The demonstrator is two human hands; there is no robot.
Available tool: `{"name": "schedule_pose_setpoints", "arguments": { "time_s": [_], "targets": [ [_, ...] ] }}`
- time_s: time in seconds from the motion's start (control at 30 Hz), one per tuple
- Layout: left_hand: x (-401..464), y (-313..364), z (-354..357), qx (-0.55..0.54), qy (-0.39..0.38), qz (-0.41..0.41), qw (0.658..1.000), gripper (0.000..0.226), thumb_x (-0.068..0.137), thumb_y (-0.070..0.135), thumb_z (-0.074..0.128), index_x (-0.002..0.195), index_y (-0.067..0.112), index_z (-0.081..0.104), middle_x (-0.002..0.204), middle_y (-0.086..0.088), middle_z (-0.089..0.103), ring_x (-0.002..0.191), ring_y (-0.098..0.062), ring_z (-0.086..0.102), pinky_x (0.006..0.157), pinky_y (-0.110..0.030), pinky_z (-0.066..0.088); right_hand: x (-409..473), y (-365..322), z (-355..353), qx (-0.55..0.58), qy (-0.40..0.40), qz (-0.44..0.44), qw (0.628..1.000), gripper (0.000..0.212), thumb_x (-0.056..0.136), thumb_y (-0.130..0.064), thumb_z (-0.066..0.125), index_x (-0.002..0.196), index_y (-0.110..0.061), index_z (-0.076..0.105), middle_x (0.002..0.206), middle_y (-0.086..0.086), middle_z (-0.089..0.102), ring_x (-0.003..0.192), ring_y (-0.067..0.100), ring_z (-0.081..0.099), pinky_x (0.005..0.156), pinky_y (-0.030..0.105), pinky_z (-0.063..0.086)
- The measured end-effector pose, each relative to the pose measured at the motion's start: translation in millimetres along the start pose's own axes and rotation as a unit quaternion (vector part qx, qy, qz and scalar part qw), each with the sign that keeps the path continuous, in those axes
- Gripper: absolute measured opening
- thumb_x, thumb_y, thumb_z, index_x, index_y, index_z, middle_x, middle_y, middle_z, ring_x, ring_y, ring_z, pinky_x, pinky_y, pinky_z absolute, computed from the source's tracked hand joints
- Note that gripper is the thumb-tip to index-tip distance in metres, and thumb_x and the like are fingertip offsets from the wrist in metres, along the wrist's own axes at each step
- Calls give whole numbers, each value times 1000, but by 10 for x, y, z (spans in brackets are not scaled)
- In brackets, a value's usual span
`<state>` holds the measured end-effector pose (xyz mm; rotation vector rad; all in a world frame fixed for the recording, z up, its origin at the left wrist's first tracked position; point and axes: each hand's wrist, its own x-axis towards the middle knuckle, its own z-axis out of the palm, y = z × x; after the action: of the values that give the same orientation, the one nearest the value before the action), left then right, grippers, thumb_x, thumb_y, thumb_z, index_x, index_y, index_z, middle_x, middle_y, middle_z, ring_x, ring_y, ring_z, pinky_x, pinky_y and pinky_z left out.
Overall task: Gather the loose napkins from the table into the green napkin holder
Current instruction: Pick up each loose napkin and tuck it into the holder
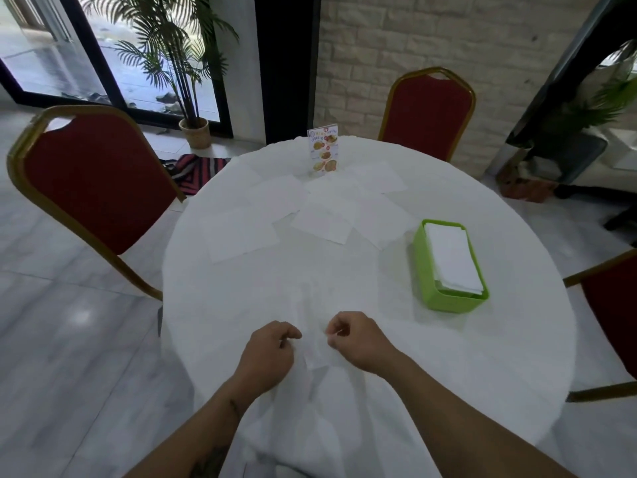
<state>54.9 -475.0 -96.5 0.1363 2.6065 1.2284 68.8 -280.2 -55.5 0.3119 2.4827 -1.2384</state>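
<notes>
A printed menu card (323, 150) stands upright near the far edge of the round tabletop (517, 357); it shows pictures of dishes and coloured lettering, but the writing is too small to read.

Red chairs with gold frames ring the table: one at the left (93, 181), one at the far side (429, 113), and part of another at the right edge (610, 315). A potted palm (179, 63) stands by the glass door beyond, and a striped mat (193, 170) lies on the floor behind the left chair. Nothing stands between the hands and the napkins.

The green napkin holder (448, 301) sits on the right side of the tabletop, open at the top, with a stack of white napkins (453, 260) lying flat inside it.

The loose napkins (324, 220) lie spread flat across the far half of the tabletop, between the menu card and the centre, several overlapping at their corners, white on the white cloth.

Near the front edge, the left hand (267, 355) and the right hand (358, 339) are close together, each with fingers curled and thumb meeting fingertips, pinching a thin white napkin (315, 353) between them. Its edges are hard to tell from the cloth beneath.
</notes>
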Motion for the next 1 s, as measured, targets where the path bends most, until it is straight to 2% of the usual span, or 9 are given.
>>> {"name": "schedule_pose_setpoints", "arguments": {
  "time_s": [0.07,0.2,0.37,0.43,0.53,0.63,0.73,0.8,1.0],
  "targets": [
    [-12,-71,-24,18,14,-10,1000,33,85,5,48,91,31,66,99,12,64,97,-8,60,88,-28,50,-18,20,78,2,-29,3,1000,6,82,-20,68,87,-22,69,93,-6,70,88,9,66,77,25,54],
    [-38,-100,-30,62,6,3,998,38,83,4,43,107,23,65,112,7,60,105,-14,56,86,-23,45,14,90,97,35,47,47,997,10,86,-21,64,95,-22,69,96,-7,68,90,11,63,81,25,50],
    [-86,-54,28,210,-87,63,972,58,83,10,41,138,27,44,153,7,30,139,-18,27,114,-33,26,48,153,123,5,77,133,988,47,86,-12,53,133,-16,53,126,4,58,114,23,57,86,27,43],
    [-104,-34,50,276,-117,83,950,62,85,12,41,145,28,34,159,5,18,146,-19,13,119,-38,17,93,153,155,104,67,180,976,54,84,-12,55,137,-17,47,124,7,58,107,26,60,79,30,46],
    [-118,-35,60,306,-121,98,939,65,86,11,41,147,28,27,160,4,14,147,-19,8,120,-37,13,154,139,177,278,26,227,933,30,84,-8,58,111,-16,49,87,10,55,66,22,50,55,30,39],
    [-125,-42,58,315,-124,99,936,65,87,11,42,148,29,25,161,5,12,148,-19,6,120,-38,11,175,144,163,260,13,225,939,7,88,-18,61,87,-14,55,83,10,60,70,25,56,62,34,48],
    [-126,-25,52,312,-130,96,936,64,88,12,41,148,28,26,160,5,13,148,-19,6,120,-38,11,201,140,190,244,25,208,947,12,91,-16,59,91,-10,68,97,10,72,92,29,69,80,42,58],
    [-123,1,42,297,-130,92,942,62,88,12,41,147,27,29,160,5,17,147,-18,9,119,-37,13,219,137,208,199,50,181,962,14,86,-12,58,89,-10,71,96,10,73,93,27,69,85,47,59],
    [-12,193,91,167,-85,48,981,59,85,10,41,142,24,39,152,5,35,139,-18,30,116,-33,26,180,56,22,97,67,95,989,20,84,-11,54,91,-19,72,86,-3,70,81,14,64,67,25,49]
  ]
}}
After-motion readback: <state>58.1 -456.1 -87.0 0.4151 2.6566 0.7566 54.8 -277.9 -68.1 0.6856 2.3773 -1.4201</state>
